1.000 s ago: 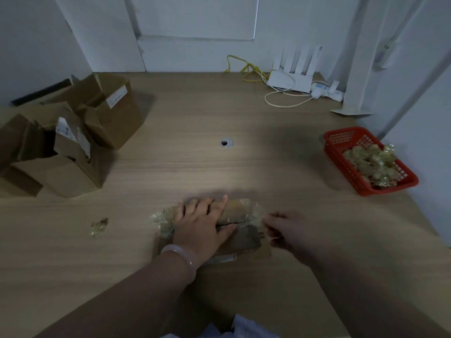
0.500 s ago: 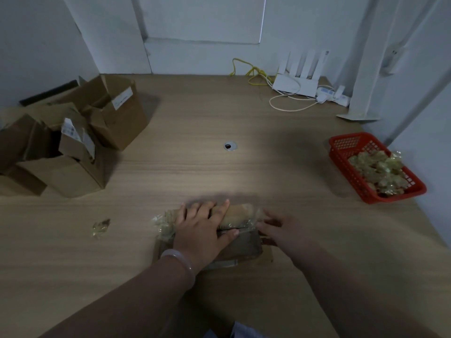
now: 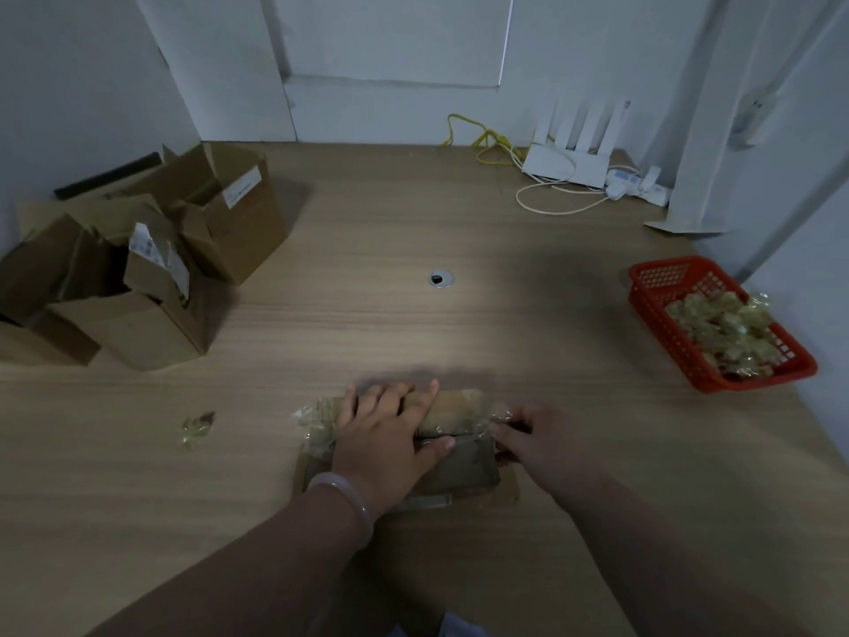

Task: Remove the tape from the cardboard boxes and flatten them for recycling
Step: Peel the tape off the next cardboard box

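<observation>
A small cardboard box (image 3: 464, 462) wrapped in clear tape lies on the wooden table near its front edge. My left hand (image 3: 390, 434) presses flat on top of it, fingers straight and spread. My right hand (image 3: 528, 434) is at the box's right end, its fingers curled round loose tape (image 3: 498, 413) there. Crumpled tape (image 3: 314, 416) sticks out at the box's left end.
Several opened cardboard boxes (image 3: 138, 264) are piled at the left. A red basket (image 3: 666, 287) holding wads of tape stands at the right. A tape scrap (image 3: 197, 427) lies left of my hands. A router (image 3: 567, 163) and cables sit at the back; a grommet hole (image 3: 442, 279) marks the table's middle.
My right hand has moved left, in against the box's right end, and taken hold of the tape there. My left hand has stayed pressed on the box.
</observation>
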`<move>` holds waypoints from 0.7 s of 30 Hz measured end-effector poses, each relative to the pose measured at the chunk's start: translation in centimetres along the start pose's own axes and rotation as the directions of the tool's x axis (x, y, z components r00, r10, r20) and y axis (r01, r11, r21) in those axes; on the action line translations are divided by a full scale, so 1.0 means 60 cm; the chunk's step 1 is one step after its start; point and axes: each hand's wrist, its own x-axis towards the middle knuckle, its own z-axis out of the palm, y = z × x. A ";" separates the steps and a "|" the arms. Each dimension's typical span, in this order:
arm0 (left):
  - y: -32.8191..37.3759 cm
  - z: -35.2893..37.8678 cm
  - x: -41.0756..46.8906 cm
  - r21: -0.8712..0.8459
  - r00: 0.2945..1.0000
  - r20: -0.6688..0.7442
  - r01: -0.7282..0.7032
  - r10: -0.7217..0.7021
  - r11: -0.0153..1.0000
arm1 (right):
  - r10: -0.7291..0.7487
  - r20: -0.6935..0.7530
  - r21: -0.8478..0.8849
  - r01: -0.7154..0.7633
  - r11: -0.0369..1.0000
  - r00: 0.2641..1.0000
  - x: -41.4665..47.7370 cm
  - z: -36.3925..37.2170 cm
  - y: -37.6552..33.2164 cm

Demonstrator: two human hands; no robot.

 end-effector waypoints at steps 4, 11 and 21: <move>0.001 -0.001 -0.001 0.004 1.000 0.008 0.003 -0.003 1.000 | -0.155 -0.038 -0.422 0.125 0.898 0.987 -0.007 -0.003 -0.015; 0.001 0.002 0.000 0.002 1.000 0.010 0.004 -0.004 1.000 | -0.149 -0.103 -0.154 0.132 0.979 0.983 -0.008 0.001 0.013; -0.003 0.007 0.001 0.001 1.000 0.000 0.005 -0.005 1.000 | 0.051 -0.022 0.267 -0.043 0.963 0.998 -0.004 0.015 0.061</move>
